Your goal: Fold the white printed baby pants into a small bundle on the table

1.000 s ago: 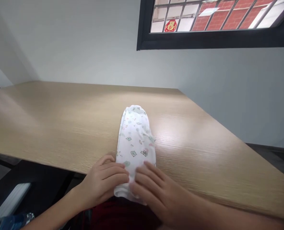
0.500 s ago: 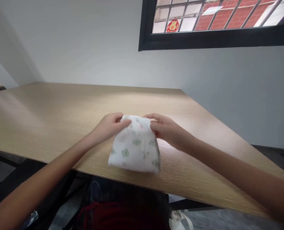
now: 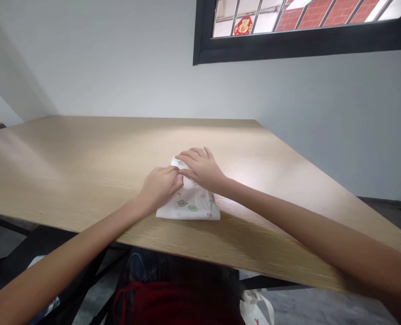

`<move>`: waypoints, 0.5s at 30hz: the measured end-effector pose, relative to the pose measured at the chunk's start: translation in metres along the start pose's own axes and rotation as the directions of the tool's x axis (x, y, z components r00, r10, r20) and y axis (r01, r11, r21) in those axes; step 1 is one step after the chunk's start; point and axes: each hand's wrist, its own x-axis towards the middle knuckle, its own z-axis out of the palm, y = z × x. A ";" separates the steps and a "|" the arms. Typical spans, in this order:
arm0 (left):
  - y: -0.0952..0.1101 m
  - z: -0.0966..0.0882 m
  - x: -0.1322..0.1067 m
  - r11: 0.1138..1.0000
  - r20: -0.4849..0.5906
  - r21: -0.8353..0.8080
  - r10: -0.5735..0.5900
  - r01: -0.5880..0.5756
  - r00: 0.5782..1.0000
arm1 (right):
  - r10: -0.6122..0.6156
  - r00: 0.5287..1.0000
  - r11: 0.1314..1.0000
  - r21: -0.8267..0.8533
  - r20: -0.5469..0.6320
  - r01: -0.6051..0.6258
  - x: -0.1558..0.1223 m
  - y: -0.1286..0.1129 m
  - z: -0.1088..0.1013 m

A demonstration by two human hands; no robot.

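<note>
A small white cloth [image 3: 192, 206] printed with little green and pink figures lies folded on the wooden table [image 3: 85, 153], near its front edge. My left hand [image 3: 161, 185] rests on the cloth's left part with its fingers curled down onto the fabric. My right hand [image 3: 200, 169] lies on top of the cloth's far part, fingers stretched out and pressed flat. The two hands touch each other above the fold. Most of the cloth's far half is hidden under them.
A grey wall rises behind the table, with a dark-framed window [image 3: 288, 43] at the upper right. Dark table legs, a red garment [image 3: 173, 302] and a white bag [image 3: 256, 309] show below the front edge.
The long cloth was folded over from its near end to its far end. The raised fold has now been laid down flat, and both hands have moved onto it and press it.
</note>
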 end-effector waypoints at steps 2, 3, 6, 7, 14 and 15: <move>-0.002 0.003 -0.003 0.999 0.071 -0.005 0.044 -0.044 0.996 | -0.021 0.995 0.995 -0.099 0.094 0.030 0.010 0.007 0.013; -0.003 0.005 -0.006 0.997 0.110 -0.012 0.071 -0.070 0.991 | 0.011 0.990 0.994 -0.109 0.138 0.004 0.015 0.014 0.020; 0.002 0.005 -0.034 0.990 0.207 -0.024 0.138 -0.136 0.969 | 0.203 0.941 0.978 -0.005 0.271 -0.210 0.032 0.039 0.035; 0.006 0.004 -0.047 0.989 0.222 -0.024 0.150 -0.149 0.963 | 0.257 0.916 0.959 0.033 0.308 -0.280 0.036 0.046 0.036; 0.025 -0.003 -0.100 0.979 0.091 -0.011 0.205 -0.205 0.975 | 0.178 0.954 0.984 -0.021 0.241 -0.178 0.037 0.044 0.003; 0.025 -0.001 -0.096 0.976 0.053 -0.011 0.220 -0.219 0.974 | 0.130 0.966 0.992 -0.025 0.225 -0.127 0.030 0.038 -0.005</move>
